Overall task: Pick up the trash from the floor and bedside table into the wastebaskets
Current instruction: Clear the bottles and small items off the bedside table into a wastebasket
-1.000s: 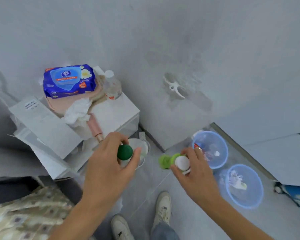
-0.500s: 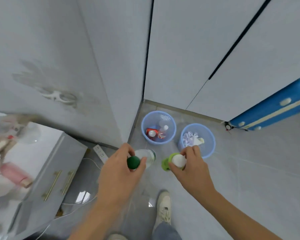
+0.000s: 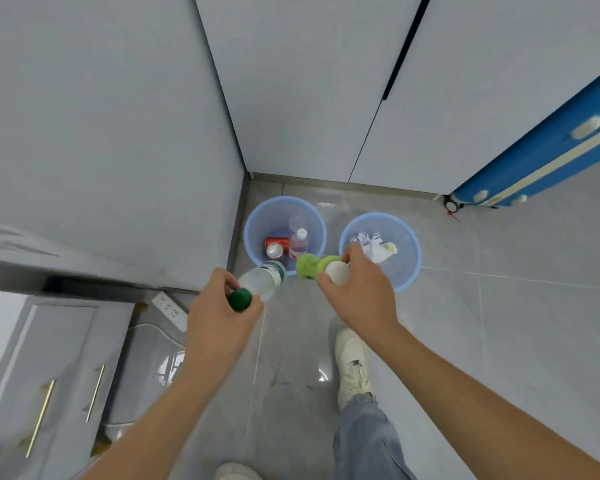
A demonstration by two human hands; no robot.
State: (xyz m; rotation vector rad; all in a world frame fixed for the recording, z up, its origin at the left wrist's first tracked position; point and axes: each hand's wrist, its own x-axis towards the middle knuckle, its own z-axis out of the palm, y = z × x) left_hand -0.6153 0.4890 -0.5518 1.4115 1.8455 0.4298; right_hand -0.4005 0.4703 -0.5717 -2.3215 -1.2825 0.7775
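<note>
We hold a clear water bottle (image 3: 262, 279) by its green cap end, left hand (image 3: 219, 320) clamped round the neck; it looks empty, so light, thin-walled and crushable. The right hand (image 3: 359, 296) is closed on a green-and-white bottle (image 3: 317, 266), stiffer-looking. Both hang just before the left wastebasket (image 3: 253, 220), which holds cans and bottles by the floor's wall corner; the right wastebasket (image 3: 411, 237) holds paper.

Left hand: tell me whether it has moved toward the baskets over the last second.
Yes. The left hand and its bottle now reach the left wastebasket.
</note>
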